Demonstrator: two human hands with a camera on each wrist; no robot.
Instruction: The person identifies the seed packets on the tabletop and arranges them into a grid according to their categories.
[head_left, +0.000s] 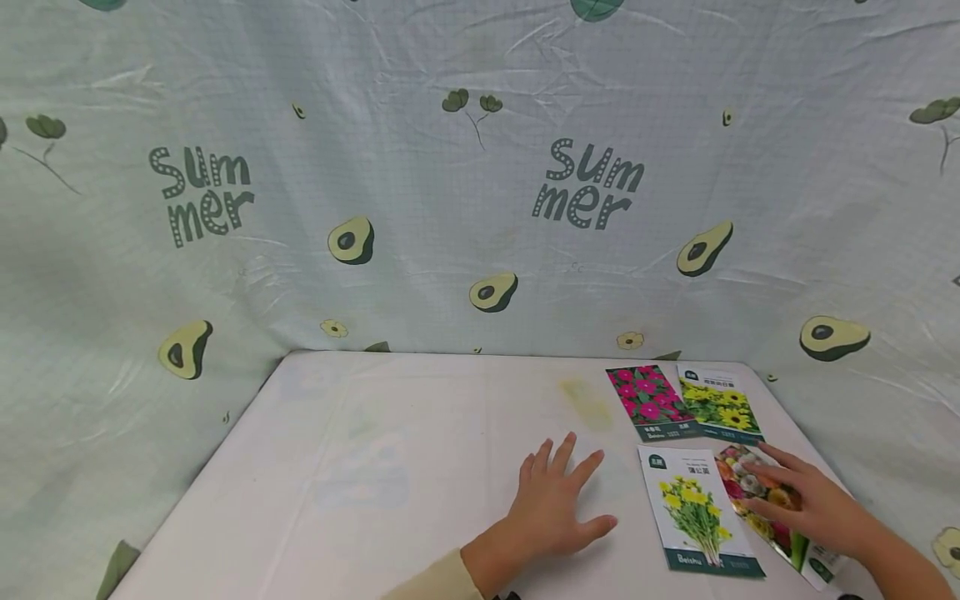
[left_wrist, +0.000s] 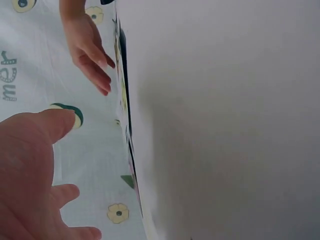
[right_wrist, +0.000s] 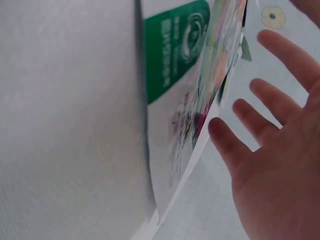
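Observation:
Fingers spread, my left hand hovers over the white table, to the left of a seed packet with yellow flowers. My right hand extends over a seed packet with mixed colourful flowers, covering part of it. In the right wrist view its fingers are apart and fairly straight, beside the packet's green and white end. Behind these two lie a packet with pink flowers and one with yellow daisy-like flowers, whose edges overlap.
The table has a pale yellow stain near its back. A curtain printed with avocados and the word "summer" hangs behind the table and along both sides. The packets lie near the table's right edge.

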